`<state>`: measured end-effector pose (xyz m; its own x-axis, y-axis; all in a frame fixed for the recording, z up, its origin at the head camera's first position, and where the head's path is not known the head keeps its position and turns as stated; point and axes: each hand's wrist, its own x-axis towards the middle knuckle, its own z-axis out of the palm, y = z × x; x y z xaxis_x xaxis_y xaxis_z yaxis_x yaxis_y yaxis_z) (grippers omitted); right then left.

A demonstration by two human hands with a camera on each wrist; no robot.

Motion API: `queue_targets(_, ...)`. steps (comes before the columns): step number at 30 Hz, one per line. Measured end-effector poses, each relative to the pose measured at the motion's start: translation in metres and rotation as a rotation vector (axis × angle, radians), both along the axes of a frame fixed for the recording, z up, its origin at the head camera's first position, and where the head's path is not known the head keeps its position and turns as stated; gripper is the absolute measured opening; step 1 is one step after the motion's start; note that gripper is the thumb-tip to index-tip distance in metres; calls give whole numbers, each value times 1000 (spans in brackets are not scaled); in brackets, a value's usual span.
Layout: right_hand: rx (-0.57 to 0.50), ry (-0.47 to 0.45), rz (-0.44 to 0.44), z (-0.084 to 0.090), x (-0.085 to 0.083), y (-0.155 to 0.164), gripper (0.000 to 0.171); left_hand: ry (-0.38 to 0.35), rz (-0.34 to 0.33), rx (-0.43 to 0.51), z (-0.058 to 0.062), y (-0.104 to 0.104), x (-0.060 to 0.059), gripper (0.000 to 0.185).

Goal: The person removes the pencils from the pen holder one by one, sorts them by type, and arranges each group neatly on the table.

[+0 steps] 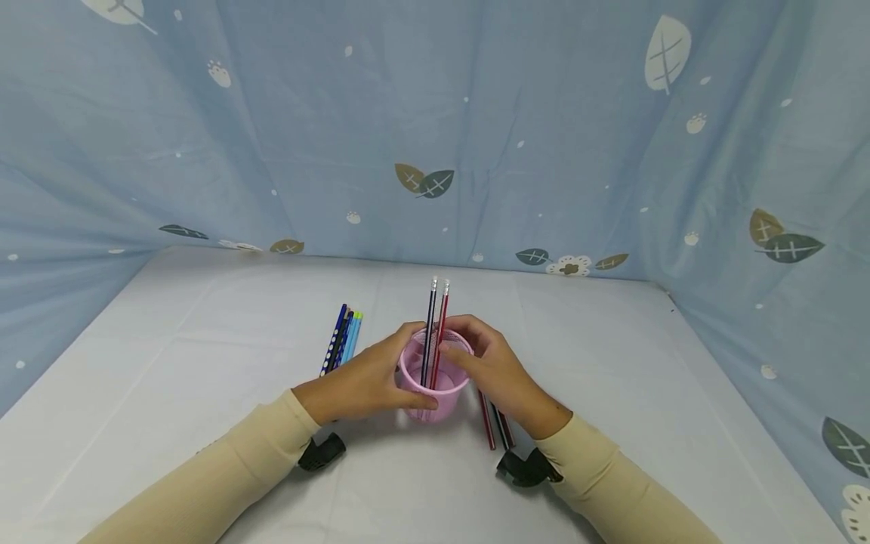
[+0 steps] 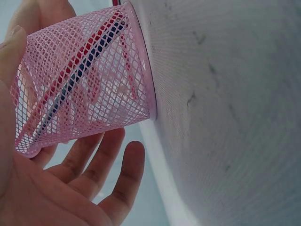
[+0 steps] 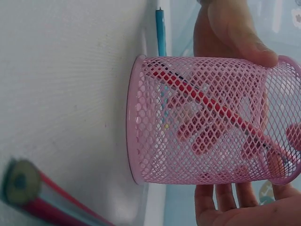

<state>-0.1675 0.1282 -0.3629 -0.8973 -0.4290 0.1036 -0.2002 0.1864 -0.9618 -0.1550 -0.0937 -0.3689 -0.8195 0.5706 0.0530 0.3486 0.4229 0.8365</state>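
Note:
A pink mesh pencil cup (image 1: 438, 406) stands upright on the white table, held between both hands. My left hand (image 1: 360, 381) grips its left side, the thumb along the near side. On the right side my right hand (image 1: 499, 370) holds it, fingers at the far rim and thumb over the rim. Inside lean a dark blue pencil (image 1: 430, 325) and a red pencil (image 1: 441, 321), their eraser ends up. The left wrist view shows both pencils slanting behind the cup's mesh (image 2: 94, 80). In the right wrist view the cup (image 3: 211, 117) hides part of the fingers.
Several blue, black and light blue pencils (image 1: 344, 336) lie left of the cup, partly covered by my left hand. Red and dark pencils (image 1: 487, 423) lie beside my right wrist. A blue cloth (image 1: 476, 113) with leaf prints hangs behind the white table (image 1: 224, 340).

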Motion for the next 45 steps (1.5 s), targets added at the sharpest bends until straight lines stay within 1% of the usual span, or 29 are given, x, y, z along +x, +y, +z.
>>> queue_targets(3,2,-12,-49,1,0,0,29,3,3,-13,0,0,0,96)
queue_targets(6,-6,-8,-76,1,0,-1,25,6,0,-16,0,0,-1,96)
queue_targets(14,8,116,-106,2,0,1,19,-6,-10,1,0,1,-1,95)
queue_targets(20,18,172,-147,6,1,2,17,-15,-2,-2,1,1,0,94)
queue_targets(27,-5,209,-173,11,3,3,15,-7,8,-17,1,2,0,97)
queue_targets(32,-13,294,-187,13,4,4,13,-9,7,-14,1,2,0,97)
queue_targets(35,-16,329,-197,14,4,5,13,-11,11,-19,2,2,0,97)
queue_targets(42,-57,288,-231,22,10,5,15,-6,24,-33,1,2,1,99)
queue_targets(45,-85,308,-247,23,11,5,14,-6,25,-35,1,2,1,99)
